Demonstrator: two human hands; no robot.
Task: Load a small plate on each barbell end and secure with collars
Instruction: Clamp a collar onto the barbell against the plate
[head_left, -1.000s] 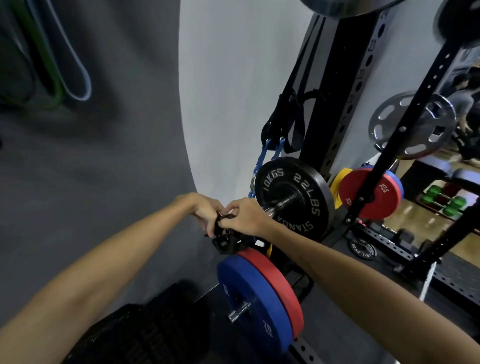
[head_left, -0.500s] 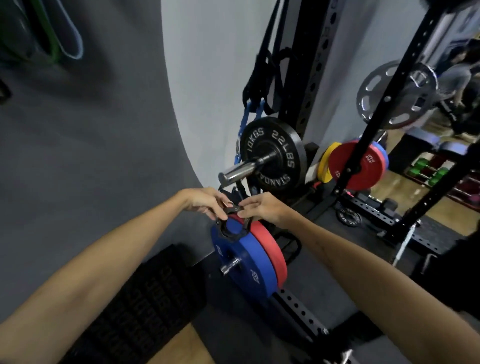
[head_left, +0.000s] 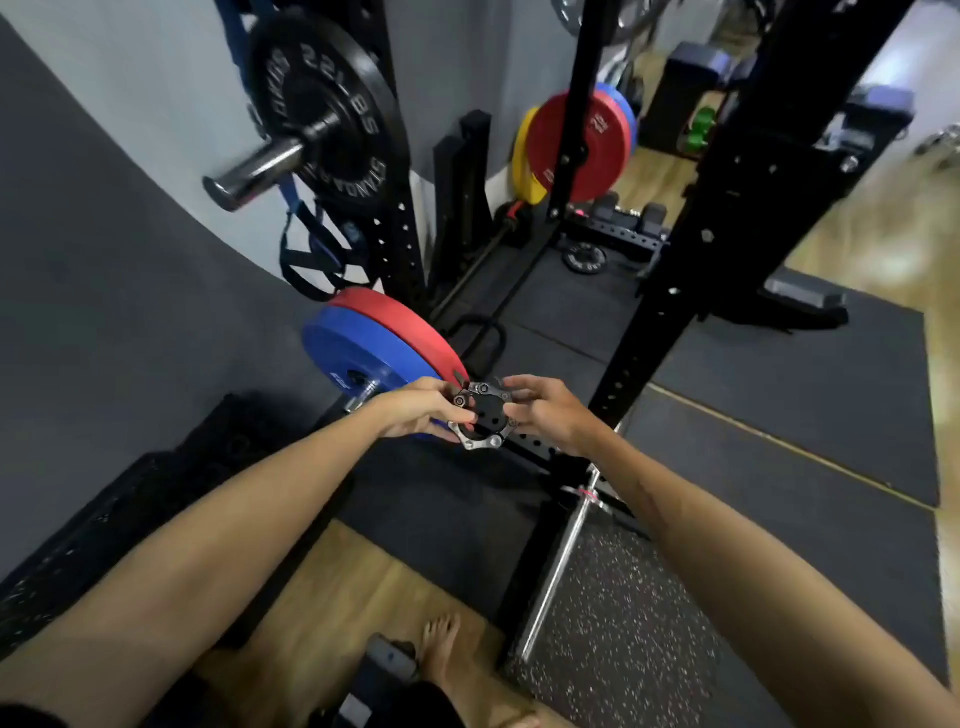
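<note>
Both hands have drawn the collar (head_left: 480, 413) down off the sleeve (head_left: 254, 171); left hand (head_left: 415, 410) and right hand (head_left: 550, 415) pinch its opposite edges; the sleeve end lies up-left, well apart, nearer the left.

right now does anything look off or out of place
Yes: the collar is off the bar, held in mid-air between the left hand and right hand. The black plate sits on the sleeve with nothing visibly securing it.
</note>
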